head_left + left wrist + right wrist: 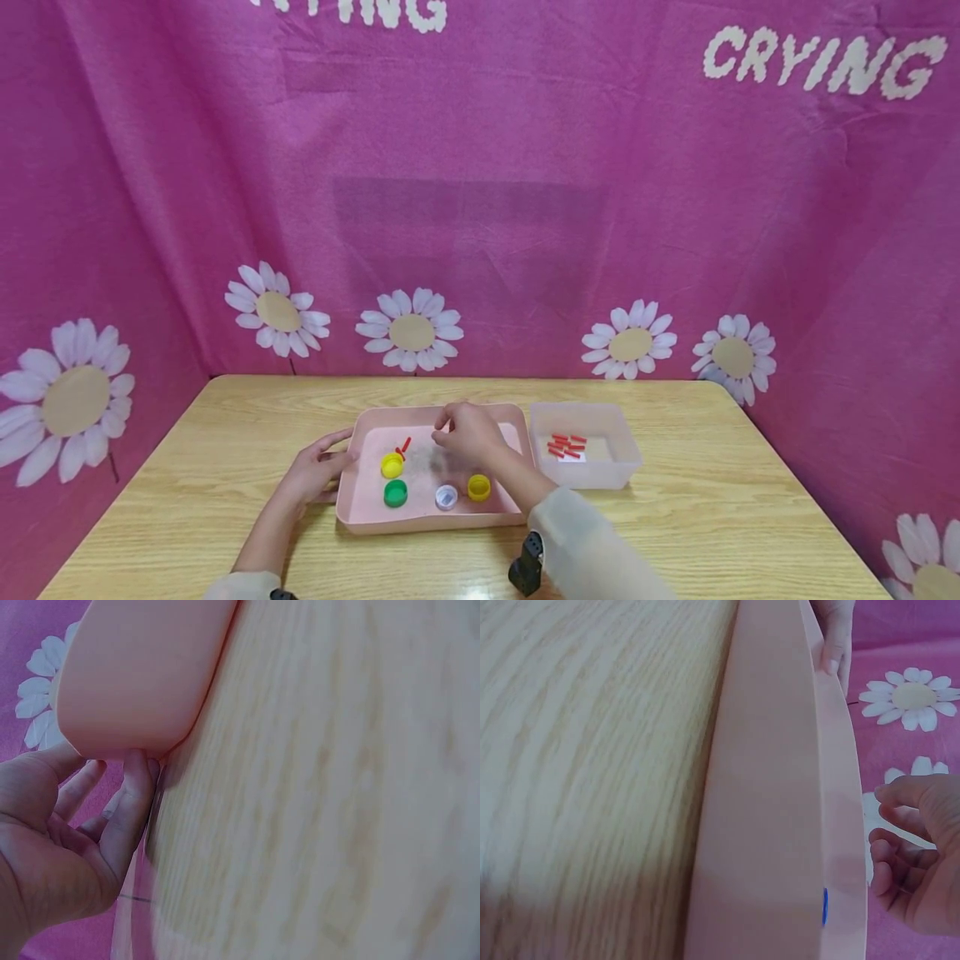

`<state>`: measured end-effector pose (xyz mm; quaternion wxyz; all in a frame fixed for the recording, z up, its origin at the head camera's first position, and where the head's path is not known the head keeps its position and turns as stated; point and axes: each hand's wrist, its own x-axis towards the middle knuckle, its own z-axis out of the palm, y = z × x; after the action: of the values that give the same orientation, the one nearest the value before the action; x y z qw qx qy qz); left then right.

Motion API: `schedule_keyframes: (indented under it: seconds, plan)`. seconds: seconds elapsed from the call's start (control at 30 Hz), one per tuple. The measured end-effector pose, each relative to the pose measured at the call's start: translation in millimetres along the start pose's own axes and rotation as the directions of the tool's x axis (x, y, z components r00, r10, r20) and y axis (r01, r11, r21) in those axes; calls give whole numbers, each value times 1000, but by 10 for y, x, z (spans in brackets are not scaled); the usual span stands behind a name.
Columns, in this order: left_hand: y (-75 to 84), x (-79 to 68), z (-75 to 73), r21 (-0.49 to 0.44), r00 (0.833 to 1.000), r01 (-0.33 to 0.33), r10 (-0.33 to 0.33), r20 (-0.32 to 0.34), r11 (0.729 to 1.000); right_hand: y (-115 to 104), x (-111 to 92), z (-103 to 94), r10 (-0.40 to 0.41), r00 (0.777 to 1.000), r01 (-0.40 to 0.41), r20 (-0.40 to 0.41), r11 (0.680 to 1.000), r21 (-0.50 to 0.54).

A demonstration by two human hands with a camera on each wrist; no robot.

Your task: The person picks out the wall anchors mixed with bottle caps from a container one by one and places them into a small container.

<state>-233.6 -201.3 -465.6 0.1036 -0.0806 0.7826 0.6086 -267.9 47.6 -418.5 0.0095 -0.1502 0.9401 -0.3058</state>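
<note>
My left hand (315,473) grips the left end of a shallow pink tray (427,523), its thumb at the rim and its fingers against the outer wall. In the left wrist view this hand's fingertips (136,761) touch the lower edge of the wall. Over the tray's middle, my right hand (471,435) hangs with loosely curled fingers and nothing visible in them. Four bottle caps lie inside: yellow (392,465), green (395,493), whitish (446,497) and another yellow (479,487). Small red sticks (406,445) lie behind the left yellow cap.
A translucent bin (618,467) stands right of the tray, with several red sticks (567,447) in it. Both stand on a wooden table (720,517). A pink curtain (480,250) printed with daisies hangs behind and at the sides.
</note>
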Motion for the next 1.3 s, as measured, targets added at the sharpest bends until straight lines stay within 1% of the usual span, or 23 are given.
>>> schedule_keyframes:
  seconds: [0.3, 0.5, 0.67, 0.8, 0.93, 1.03, 1.1, 1.2, 1.3]
  plan:
    - [0, -5, -29, -21, 1000, -4, 4, 2, 1000, -56, 53, 168, -6, 1000, 6, 15, 999, 34]
    - [2, -31, -37, -10, 1000, -19, 18, -5, 1000, -104, 49, 256, 20, 1000, -21, 18, 998, 61]
    - [-3, -50, -28, -17, 1000, -25, 25, -10, 1000, -119, 39, 339, 69, 997, -73, 44, 992, 100]
    - [-15, -37, -18, -14, 1000, -22, 21, -12, 1000, -119, 44, 395, 89, 995, -91, 35, 993, 81]
    - [-23, -13, -11, -8, 1000, -16, 16, -16, 1000, -118, 65, 426, 81, 997, -81, 13, 995, 50]
    - [-17, -6, -6, 0, 1000, -13, 13, -16, 1000, -113, 91, 446, 84, 996, -84, 12, 995, 45]
    - [-8, -10, -3, 6, 1000, -16, 16, -19, 1000, -107, 110, 466, 96, 995, -97, 21, 994, 58]
    - [-4, -16, 7, -11, 1000, -24, 24, -16, 1000, -96, 128, 495, 122, 992, -124, 34, 989, 77]
    - [-17, -11, 5, -26, 1000, -24, 23, -18, 999, -93, 142, 521, 130, 991, -132, 35, 988, 79]
